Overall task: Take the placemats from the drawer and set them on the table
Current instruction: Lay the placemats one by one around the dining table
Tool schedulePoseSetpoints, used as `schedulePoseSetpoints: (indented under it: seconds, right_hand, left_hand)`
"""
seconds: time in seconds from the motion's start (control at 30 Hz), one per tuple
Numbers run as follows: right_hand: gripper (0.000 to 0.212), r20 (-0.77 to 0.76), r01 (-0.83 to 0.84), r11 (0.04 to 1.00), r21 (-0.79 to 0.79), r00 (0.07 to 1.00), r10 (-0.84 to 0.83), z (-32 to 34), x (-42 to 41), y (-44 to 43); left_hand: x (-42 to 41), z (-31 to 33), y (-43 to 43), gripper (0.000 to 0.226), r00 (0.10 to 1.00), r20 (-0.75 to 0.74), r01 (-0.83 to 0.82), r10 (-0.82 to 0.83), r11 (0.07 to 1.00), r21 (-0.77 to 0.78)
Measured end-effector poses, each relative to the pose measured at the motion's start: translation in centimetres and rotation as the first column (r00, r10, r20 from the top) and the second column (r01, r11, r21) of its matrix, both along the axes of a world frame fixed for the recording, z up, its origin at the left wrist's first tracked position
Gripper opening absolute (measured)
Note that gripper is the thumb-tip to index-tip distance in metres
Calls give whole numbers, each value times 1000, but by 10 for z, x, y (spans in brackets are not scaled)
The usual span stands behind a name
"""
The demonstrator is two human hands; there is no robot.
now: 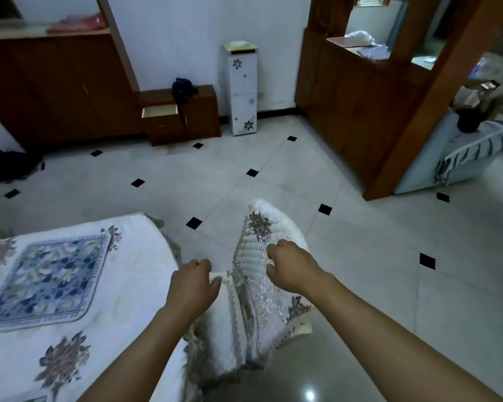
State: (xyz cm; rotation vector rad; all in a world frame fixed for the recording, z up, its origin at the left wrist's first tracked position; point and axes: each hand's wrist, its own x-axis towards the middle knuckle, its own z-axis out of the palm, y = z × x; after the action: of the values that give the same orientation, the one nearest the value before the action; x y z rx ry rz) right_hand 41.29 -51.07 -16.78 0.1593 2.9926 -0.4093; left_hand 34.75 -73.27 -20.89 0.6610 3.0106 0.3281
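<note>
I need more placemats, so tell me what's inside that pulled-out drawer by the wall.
The open drawer shows only pale bare inner walls from this angle. Its bottom is hidden behind the front panel, so anything lying flat inside cannot be seen. A dark blue bundle sits on the cabinet above.

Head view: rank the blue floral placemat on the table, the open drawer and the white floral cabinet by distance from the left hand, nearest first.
From the left hand:
1. Blue floral placemat, on the table to its left.
2. Open drawer, across the floor, far left.
3. White floral cabinet, against the back wall; only slightly farther.
</note>
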Motion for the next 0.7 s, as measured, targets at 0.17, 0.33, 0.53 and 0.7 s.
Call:
schedulePoseSetpoints:
  seconds: [0.17, 0.33, 0.53, 0.7]
  right_hand:
    - [24, -43, -126, 992, -3, 991, 125, -4, -45, 54]
    - [16, -89, -358, 933, -38, 931, 354, -6, -102, 109]
    - [25, -88, -623, 781, -37, 781, 619, 12, -164, 113]
    - [28, -96, -809, 587, -38, 587, 804, 32, -185, 54]
  left_hand:
    - [-24, -4, 37, 36, 992, -20, -124, 124, 992, 1]
    - [-28, -4, 78, 34, 935, -33, -355, 354, 934, -49]
    - [5, 10, 95, 34, 767, -14, -636, 641, 758, -144]
    - [48, 27, 76, 36, 549, -20, -831, 836, 543, -125]
